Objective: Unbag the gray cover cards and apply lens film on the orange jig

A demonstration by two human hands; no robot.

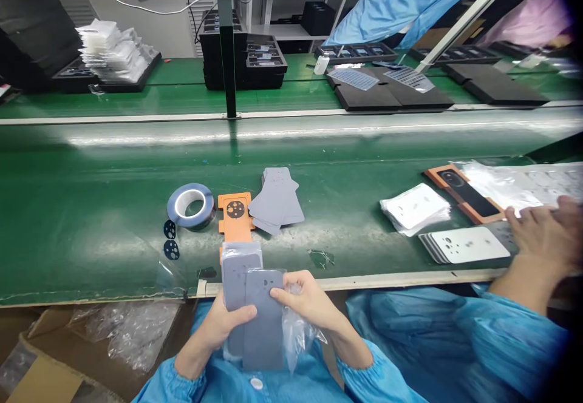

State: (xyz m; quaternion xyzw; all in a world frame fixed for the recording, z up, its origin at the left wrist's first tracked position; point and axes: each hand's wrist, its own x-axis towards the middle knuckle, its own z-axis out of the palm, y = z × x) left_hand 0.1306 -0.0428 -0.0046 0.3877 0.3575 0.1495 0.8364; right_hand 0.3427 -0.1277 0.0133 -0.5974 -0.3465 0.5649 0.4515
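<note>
Conveyor belt [91, 209], green, spans your station; stacked black trays [264, 57] sit on the bench beyond. At your lower left, a cardboard box [40, 379] holds crumpled plastic film [127, 336]. Below the belt's near edge, your left hand [228, 324] grips the grey back covers [262, 330], and your right hand [305, 300] pinches the front one.

**belt_noob:** what's actually sitting on that green conveyor belt [113, 209]?

**jigwatcher:** go off the orange jig [235, 215]. Blue tape roll [190, 204] just left of it, two dark round stickers [170, 240] further left. Fanned grey covers [276, 201] just right. Bagged white sheets [414, 209] and white plates [464, 245] are way off right.
</note>
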